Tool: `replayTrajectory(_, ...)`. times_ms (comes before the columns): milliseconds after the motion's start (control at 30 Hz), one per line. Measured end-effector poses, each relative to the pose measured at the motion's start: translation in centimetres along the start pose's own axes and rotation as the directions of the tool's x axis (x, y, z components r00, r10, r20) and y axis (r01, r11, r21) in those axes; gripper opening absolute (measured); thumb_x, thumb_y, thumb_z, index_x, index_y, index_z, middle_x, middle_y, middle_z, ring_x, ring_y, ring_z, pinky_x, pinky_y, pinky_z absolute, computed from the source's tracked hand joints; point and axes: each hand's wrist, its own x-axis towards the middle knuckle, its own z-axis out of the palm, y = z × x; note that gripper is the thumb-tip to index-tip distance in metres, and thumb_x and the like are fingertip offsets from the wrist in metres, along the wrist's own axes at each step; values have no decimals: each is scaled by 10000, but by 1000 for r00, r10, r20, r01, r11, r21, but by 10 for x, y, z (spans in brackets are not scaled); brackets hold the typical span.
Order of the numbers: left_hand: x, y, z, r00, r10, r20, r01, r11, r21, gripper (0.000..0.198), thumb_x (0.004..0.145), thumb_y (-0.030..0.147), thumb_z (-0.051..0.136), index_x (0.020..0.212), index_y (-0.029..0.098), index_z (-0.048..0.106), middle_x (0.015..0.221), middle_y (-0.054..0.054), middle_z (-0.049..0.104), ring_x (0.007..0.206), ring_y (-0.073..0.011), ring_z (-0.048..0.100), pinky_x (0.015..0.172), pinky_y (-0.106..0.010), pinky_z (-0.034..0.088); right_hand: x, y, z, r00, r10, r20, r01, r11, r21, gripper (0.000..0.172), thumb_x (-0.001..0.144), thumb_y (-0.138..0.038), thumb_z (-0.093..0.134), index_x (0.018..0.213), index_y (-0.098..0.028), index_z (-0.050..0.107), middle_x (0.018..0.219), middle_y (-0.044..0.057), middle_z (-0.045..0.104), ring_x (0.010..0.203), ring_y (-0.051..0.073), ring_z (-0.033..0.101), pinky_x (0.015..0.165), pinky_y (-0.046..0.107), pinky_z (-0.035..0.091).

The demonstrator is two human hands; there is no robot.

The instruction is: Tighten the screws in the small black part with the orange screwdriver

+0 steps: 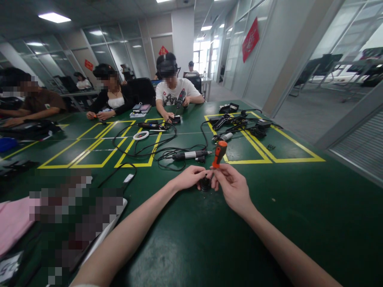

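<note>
Forearms; broad tabletop between right hand and edge

Front of the table: here we are, left hand and right hand close together, a round part between them at the tabletop
Screwdriver: in the right hand, standing above and just right of that part
Power tool: straight beyond the hands, lying between the left and right taped frames
Ring: over to the left, farther back than the power tool
Cable heap: across the right frames, the ring's opposite side
Cloth: near left
Co-worker: behind the far edge, facing us
</note>
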Motion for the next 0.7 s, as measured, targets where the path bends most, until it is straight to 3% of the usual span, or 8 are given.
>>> replayTrajectory(367, -4, 6, -2, 998, 35, 53, -30, 996, -89, 638, 796, 777, 616, 722, 152, 507, 794, -70, 637, 706, -136, 606, 520, -205, 504, 0, 1, -2, 1000, -25, 15, 25, 1000, -5, 352, 961, -555, 625, 965, -205, 670, 733, 23, 716, 565, 141, 628, 542, 276, 551)
replayTrajectory(533, -3, 5, -2, 1000, 16, 18, -15, 998, -69, 612, 781, 740, 655, 714, 144, 534, 777, -47, 621, 678, -113, 577, 524, -200, 503, 1, -3, -3, 1000, -3, -15, 3, 1000, -30, 388, 864, -571, 742, 966, -209, 646, 712, 25, 740, 569, 161, 662, 569, 297, 585)
replayTrajectory(700, -1, 4, -1, 1000, -21, -4, 21, 998, -62, 642, 763, 742, 679, 831, 104, 658, 832, -70, 678, 682, -126, 620, 525, -214, 508, 5, -9, -7, 997, -79, -4, 77, 983, -166, 263, 869, -463, 761, 856, -203, 720, 753, 41, 728, 607, 174, 675, 569, 307, 594)
